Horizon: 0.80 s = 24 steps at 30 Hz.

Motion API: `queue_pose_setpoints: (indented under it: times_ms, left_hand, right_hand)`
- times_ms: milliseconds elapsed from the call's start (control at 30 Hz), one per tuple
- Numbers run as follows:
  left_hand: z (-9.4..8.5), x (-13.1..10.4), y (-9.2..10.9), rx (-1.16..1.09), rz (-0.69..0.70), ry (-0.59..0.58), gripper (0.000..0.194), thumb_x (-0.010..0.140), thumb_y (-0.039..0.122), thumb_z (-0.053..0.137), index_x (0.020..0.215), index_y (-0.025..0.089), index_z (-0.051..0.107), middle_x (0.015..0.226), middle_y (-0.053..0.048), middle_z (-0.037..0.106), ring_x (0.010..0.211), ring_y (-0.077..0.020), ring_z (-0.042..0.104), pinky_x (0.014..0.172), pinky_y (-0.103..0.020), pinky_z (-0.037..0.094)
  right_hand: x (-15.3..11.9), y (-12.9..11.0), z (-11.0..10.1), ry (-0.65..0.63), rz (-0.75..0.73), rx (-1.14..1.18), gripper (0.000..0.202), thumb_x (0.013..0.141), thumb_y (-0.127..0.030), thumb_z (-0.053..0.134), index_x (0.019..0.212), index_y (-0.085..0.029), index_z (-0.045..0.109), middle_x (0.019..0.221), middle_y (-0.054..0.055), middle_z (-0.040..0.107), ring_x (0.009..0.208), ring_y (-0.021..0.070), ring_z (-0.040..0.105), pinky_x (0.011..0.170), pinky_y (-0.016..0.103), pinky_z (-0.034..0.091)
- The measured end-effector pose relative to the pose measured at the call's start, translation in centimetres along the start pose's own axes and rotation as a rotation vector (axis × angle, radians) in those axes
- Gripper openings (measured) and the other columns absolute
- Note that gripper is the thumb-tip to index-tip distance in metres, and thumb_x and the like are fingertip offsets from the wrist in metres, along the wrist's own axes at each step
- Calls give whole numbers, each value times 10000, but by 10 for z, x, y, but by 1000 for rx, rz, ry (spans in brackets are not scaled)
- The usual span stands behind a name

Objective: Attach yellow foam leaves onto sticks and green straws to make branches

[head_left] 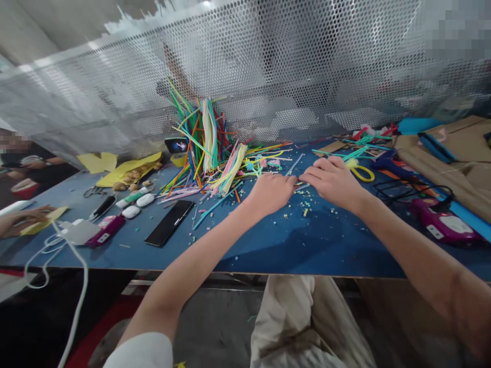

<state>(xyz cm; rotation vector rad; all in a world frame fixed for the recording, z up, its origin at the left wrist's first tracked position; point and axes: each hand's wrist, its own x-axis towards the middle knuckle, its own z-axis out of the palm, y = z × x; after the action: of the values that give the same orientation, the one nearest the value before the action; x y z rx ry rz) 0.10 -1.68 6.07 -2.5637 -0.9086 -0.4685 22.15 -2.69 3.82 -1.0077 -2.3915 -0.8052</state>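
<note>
Over the middle of the blue table (245,250), my left hand (273,191) and my right hand (333,183) are close together, fingertips nearly touching. Both have their fingers curled and pressed together; whatever lies between them is too small to name. A thin pale stem (295,164) shows just behind the fingertips. Small colored clippings (306,211) are scattered beneath and in front of my hands. Bundled pastel stems (232,171) lie left of my left hand. Behind my right hand is a yellow loop (363,173).
A black phone (169,223), white cases (144,200), a purple power strip (105,230) and yellow paper (130,171) lie left. Another person's hand (26,221) is at far left. A second purple strip (447,225) and cardboard (445,148) are right; perforated metal (245,66) stands behind.
</note>
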Motion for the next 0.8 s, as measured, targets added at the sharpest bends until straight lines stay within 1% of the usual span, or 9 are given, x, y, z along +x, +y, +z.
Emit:
queue_pose_setpoints:
  times_ms: [67,133,233,300,400,467,567,633,800]
  left_hand:
    - [9,-2,9,28,-35,-2,311,1017,306,396,945,155,659,789,-96,722,708,-217,688,591,-300,406]
    - [15,-3,9,16,-92,13,287,1015,303,399,954,177,650,769,-75,716,657,-205,669,556,-284,372]
    - [21,-1,-4,-117,-209,82,262,1011,334,408,1015,212,640,791,-41,714,618,-175,635,552,-267,355]
    - [27,1,-16,-292,-257,170,294,1031,329,354,1019,220,628,860,-27,712,685,-162,637,598,-263,383]
    - [35,-1,-29,-591,-267,294,398,1051,390,277,959,198,613,819,-16,661,650,-129,576,644,-254,407]
    - [41,-5,-32,-703,-277,348,426,1045,443,283,925,190,604,755,-2,604,594,-116,506,635,-253,401]
    - [48,-14,-29,-782,-340,399,430,1031,492,307,924,194,597,686,15,540,555,-111,446,602,-253,383]
    - [52,-19,-23,-809,-382,418,432,1027,504,311,931,197,600,671,14,531,556,-113,453,590,-251,381]
    - [53,-21,-12,-793,-339,375,450,1022,514,312,936,196,618,657,11,513,564,-116,446,580,-250,373]
  right_hand:
    - [0,-1,-3,-14,-23,-17,256,978,-130,455,1088,-241,657,994,39,726,980,250,546,882,423,387]
    - [-1,-4,-5,52,1,-19,261,976,-143,476,1137,-261,644,1076,31,727,1032,253,550,919,424,389]
    - [-2,-15,-9,305,82,31,320,952,-176,540,1231,-314,618,1270,14,680,1134,256,549,991,432,385]
    - [-2,-23,-9,410,72,146,325,927,-184,578,1218,-320,628,1251,6,691,1127,244,575,998,428,404]
    - [1,-28,-6,360,55,340,260,913,-184,581,1130,-297,670,1101,9,736,1025,222,633,919,414,459]
    - [2,-23,-1,352,157,405,216,919,-202,572,1085,-279,686,1036,22,741,967,223,653,882,419,480]
    - [1,-9,7,407,391,446,201,938,-246,556,1093,-264,684,1052,51,730,1000,253,654,920,459,495]
    - [0,-2,9,426,481,462,227,948,-278,547,1137,-260,672,1085,69,719,1032,269,640,934,474,501]
    - [-1,-3,9,425,508,358,291,901,-358,631,1153,-221,680,1176,116,673,1113,315,583,985,515,454]
